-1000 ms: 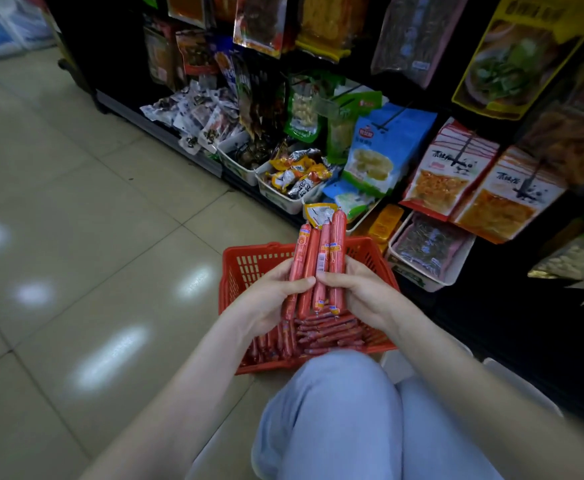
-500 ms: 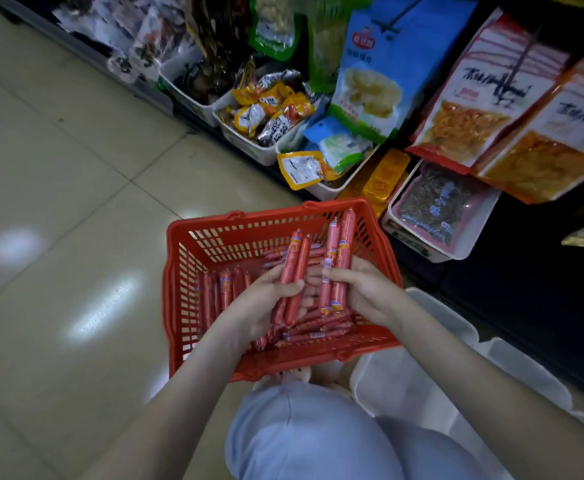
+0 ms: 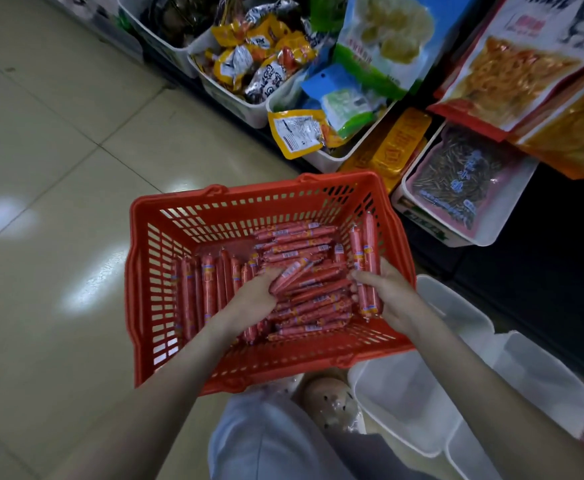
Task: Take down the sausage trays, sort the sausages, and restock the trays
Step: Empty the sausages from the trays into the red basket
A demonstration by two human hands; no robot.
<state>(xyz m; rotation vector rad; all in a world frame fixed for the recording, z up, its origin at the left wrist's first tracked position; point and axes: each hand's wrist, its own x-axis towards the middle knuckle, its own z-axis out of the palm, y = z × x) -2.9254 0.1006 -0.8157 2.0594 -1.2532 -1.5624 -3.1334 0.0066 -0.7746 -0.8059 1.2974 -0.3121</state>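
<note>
A red plastic basket [image 3: 152, 271] sits on the floor in front of my knees, holding several red wrapped sausages [image 3: 304, 244] in a loose pile. My left hand [image 3: 254, 299] reaches into the pile and its fingers grip one or two sausages [image 3: 288, 273] lying slantwise. My right hand [image 3: 387, 296] holds two upright sausages [image 3: 365, 251] at the basket's right wall. Several more sausages [image 3: 197, 292] stand side by side at the left of the basket. White sausage trays [image 3: 404, 403] lie on the floor at the lower right.
A low shelf with white bins of snack packets [image 3: 255, 67] runs along the top. A bin of dark packets [image 3: 456, 181] stands just right of the basket. Hanging bags [image 3: 512, 64] overhang it. Beige tiled floor [image 3: 41, 202] spreads to the left. My knee [image 3: 269, 441] is below the basket.
The one bunch held above the basket has been split between my hands. My left hand dropped into the pile with its share; my right hand lowered to the basket's right wall. The camera tilted downward.
</note>
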